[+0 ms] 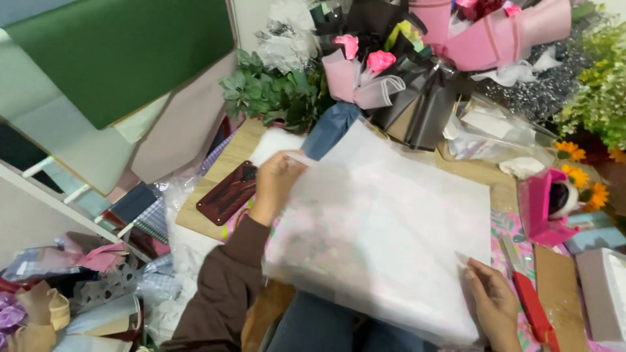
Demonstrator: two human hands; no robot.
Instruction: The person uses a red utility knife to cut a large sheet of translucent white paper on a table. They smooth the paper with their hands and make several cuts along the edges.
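Observation:
A large sheet of translucent white wrapping paper (391,234) lies spread over the wooden table (225,163) in front of me. My left hand (277,182), in a brown sleeve, grips the sheet's far left edge with fingers curled over it. My right hand (492,303) pinches the sheet's near right corner. Pale pink shapes show faintly through the paper near my left hand.
A dark red flat case (228,192) lies left of the sheet. Bouquets wrapped in pink and black paper (417,72) and green leaves (274,94) stand at the back. A pink tape dispenser (544,205), a red-handled tool (535,313) and boxes sit right. Paper rolls and ribbons crowd the left.

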